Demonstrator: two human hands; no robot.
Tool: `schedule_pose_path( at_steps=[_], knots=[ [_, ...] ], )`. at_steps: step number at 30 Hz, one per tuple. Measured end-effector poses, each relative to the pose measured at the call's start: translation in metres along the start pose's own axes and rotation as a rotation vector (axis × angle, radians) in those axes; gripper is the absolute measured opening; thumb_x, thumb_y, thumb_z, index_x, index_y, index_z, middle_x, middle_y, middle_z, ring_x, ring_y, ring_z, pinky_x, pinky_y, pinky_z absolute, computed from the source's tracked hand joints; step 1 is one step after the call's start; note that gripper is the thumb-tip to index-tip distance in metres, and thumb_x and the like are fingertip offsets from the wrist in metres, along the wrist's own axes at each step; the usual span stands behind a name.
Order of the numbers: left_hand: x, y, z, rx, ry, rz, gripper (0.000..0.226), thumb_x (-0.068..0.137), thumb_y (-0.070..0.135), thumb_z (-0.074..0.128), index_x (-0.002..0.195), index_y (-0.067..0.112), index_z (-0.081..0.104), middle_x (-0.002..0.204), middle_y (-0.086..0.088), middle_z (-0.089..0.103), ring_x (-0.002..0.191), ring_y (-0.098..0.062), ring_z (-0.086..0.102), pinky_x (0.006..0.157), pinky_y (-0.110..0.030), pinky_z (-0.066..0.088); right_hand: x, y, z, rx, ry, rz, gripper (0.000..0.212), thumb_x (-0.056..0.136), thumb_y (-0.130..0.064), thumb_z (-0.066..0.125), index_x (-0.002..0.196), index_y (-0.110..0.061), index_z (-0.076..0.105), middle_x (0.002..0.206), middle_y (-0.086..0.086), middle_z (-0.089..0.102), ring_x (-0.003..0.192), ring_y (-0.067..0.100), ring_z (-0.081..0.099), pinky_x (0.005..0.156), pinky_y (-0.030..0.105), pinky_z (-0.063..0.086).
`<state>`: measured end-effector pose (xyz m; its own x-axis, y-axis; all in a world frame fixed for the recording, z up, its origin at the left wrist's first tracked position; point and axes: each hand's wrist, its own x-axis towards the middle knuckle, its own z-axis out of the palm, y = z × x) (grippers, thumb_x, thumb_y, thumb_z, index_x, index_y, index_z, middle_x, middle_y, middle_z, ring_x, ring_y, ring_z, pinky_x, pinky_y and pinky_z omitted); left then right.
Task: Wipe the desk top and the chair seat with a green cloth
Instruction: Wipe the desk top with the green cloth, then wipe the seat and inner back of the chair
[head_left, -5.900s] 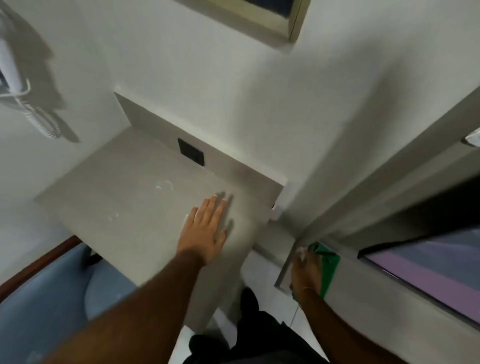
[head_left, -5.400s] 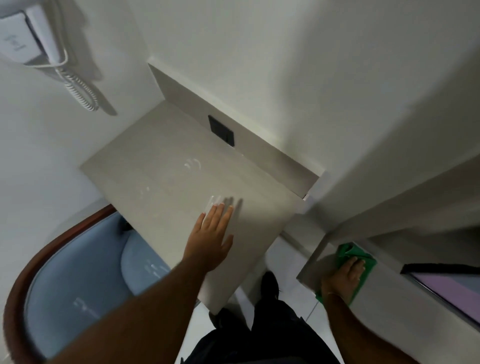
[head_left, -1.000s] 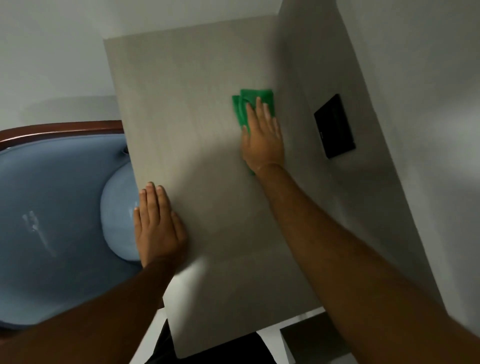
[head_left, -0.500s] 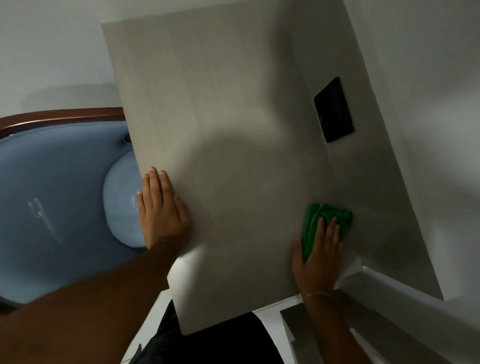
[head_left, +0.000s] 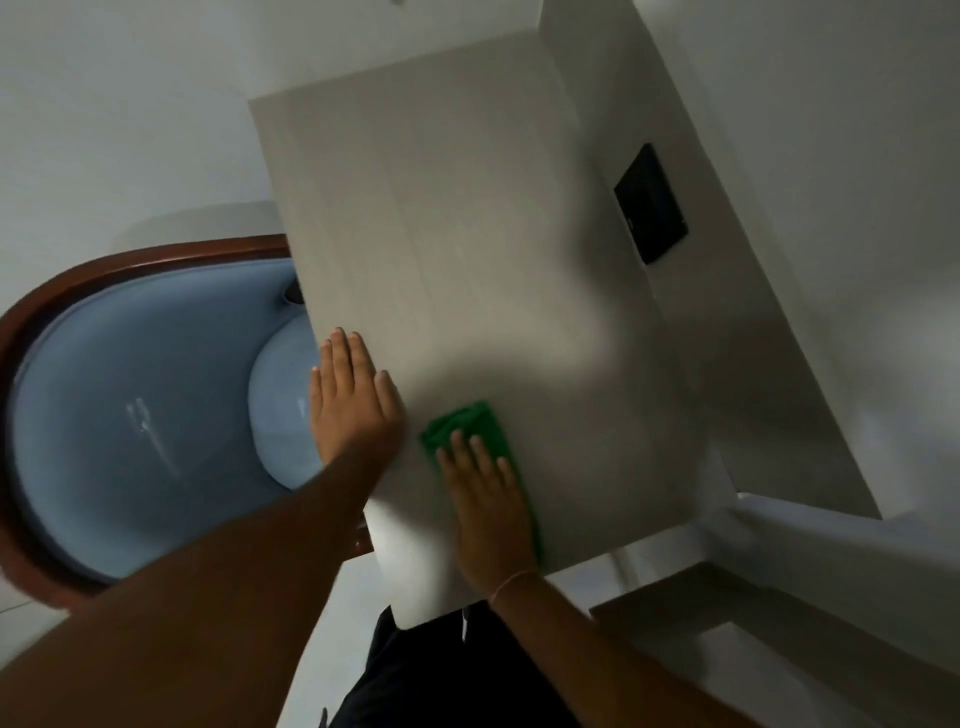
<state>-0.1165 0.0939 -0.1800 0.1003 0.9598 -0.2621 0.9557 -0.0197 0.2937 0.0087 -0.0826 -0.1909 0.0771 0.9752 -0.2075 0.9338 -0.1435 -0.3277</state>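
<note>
The pale grey desk top (head_left: 457, 218) runs away from me in the middle of the head view. My right hand (head_left: 488, 514) lies flat on the green cloth (head_left: 467, 423), pressing it onto the desk's near part. Part of the cloth sticks out beyond the fingertips and along the right side of the hand. My left hand (head_left: 353, 400) rests flat, fingers together, on the desk's left edge, holding nothing. Left of the desk, partly tucked under it, stands the chair with a blue seat (head_left: 130, 415) and a dark wooden rim (head_left: 130, 265).
A black wall plate (head_left: 652, 205) sits on the low panel along the desk's right side. White walls close in at the back and right. A grey ledge (head_left: 727, 603) lies at the lower right. My dark trousers (head_left: 441, 675) show below the desk's near edge.
My right hand has slid the green cloth from the desk's near right corner leftward, close to my left hand. A second ago it was far up the desk. The left hand stays on the edge.
</note>
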Motion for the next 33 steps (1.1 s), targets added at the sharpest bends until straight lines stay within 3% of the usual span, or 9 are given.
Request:
schedule_pose_path(
  at_steps=[5,9,12,16,19,22,27,31,33],
  knots=[
    [-0.049,-0.023,-0.032,0.002,-0.049,0.024,0.068,0.112,0.039,0.016,0.176,0.016,0.014,0.185,-0.002,0.012,0.172,-0.019,0.01,0.14,-0.042,0.001,-0.031,-0.05,0.013,-0.034,-0.128,-0.251,0.09,0.084,-0.02,0.053,0.164,-0.022,0.013,0.172,0.002,0.015,0.159,0.024,0.019,0.129,0.044,0.013],
    [-0.116,-0.063,-0.062,0.045,-0.052,0.004,0.074,0.107,0.047,0.004,0.174,0.016,0.011,0.184,-0.004,0.009,0.172,-0.021,0.002,0.139,-0.04,0.001,-0.026,-0.046,-0.004,-0.027,-0.135,-0.293,0.069,0.089,-0.033,0.061,0.155,-0.022,0.042,0.165,-0.001,0.031,0.149,0.022,0.043,0.122,0.043,0.018],
    [-0.151,-0.095,-0.086,0.114,-0.064,0.041,0.072,0.106,0.052,-0.001,0.172,0.023,0.003,0.184,0.003,0.002,0.17,-0.018,-0.009,0.138,-0.036,-0.006,-0.027,-0.048,-0.018,0.118,-0.08,-0.271,0.055,0.092,-0.023,0.046,0.145,-0.019,0.058,0.157,0.004,0.046,0.139,0.025,0.056,0.118,0.035,0.023],
    [-0.167,-0.126,-0.126,0.14,0.064,-0.107,0.068,0.108,0.049,0.002,0.171,0.025,-0.003,0.183,0.006,-0.007,0.168,-0.015,-0.017,0.131,-0.026,-0.023,-0.017,-0.073,-0.031,0.548,-0.024,0.011,0.06,0.084,0.008,0.061,0.142,-0.009,0.059,0.153,0.013,0.051,0.139,0.037,0.054,0.114,0.04,0.04],
    [-0.165,-0.146,-0.152,0.144,0.111,-0.187,0.07,0.106,0.051,0.0,0.171,0.024,-0.011,0.182,0.006,-0.014,0.167,-0.015,-0.022,0.133,-0.029,-0.023,0.0,-0.109,-0.053,0.975,-0.154,0.202,0.06,0.101,-0.001,0.055,0.155,-0.021,0.039,0.162,0.004,0.038,0.152,0.025,0.035,0.122,0.034,0.032],
    [-0.157,-0.164,-0.162,0.156,0.102,-0.193,0.073,0.104,0.055,-0.005,0.17,0.026,-0.016,0.182,0.006,-0.018,0.167,-0.015,-0.024,0.134,-0.033,-0.023,0.021,-0.145,-0.066,1.275,-0.283,0.35,0.055,0.104,0.002,0.049,0.155,-0.019,0.04,0.159,0.004,0.044,0.146,0.023,0.042,0.115,0.03,0.035],
    [-0.133,-0.219,-0.167,0.164,0.083,-0.245,0.074,0.105,0.058,-0.009,0.172,0.026,-0.016,0.182,0.003,-0.02,0.167,-0.019,-0.024,0.135,-0.038,-0.018,0.056,-0.204,-0.063,1.438,-0.355,0.489,0.056,0.102,0.0,0.054,0.152,-0.022,0.046,0.15,0.008,0.055,0.134,0.031,0.055,0.119,0.05,0.041],
    [-0.114,-0.275,-0.161,0.108,0.08,-0.256,0.081,0.098,0.059,-0.014,0.172,0.024,-0.012,0.182,0.0,-0.016,0.167,-0.02,-0.022,0.129,-0.034,-0.027,0.082,-0.261,-0.04,1.472,-0.34,0.624,0.054,0.102,-0.003,0.055,0.151,-0.024,0.048,0.141,0.006,0.062,0.119,0.028,0.063,0.111,0.047,0.047],
    [-0.109,-0.299,-0.161,0.076,0.075,-0.254,0.087,0.099,0.063,-0.016,0.173,0.021,0.0,0.183,-0.003,-0.004,0.169,-0.023,-0.011,0.128,-0.033,-0.025,0.097,-0.294,-0.028,1.438,-0.278,0.67,0.053,0.101,-0.001,0.055,0.15,-0.019,0.05,0.146,0.009,0.059,0.127,0.032,0.059,0.116,0.049,0.043]
  ],
)
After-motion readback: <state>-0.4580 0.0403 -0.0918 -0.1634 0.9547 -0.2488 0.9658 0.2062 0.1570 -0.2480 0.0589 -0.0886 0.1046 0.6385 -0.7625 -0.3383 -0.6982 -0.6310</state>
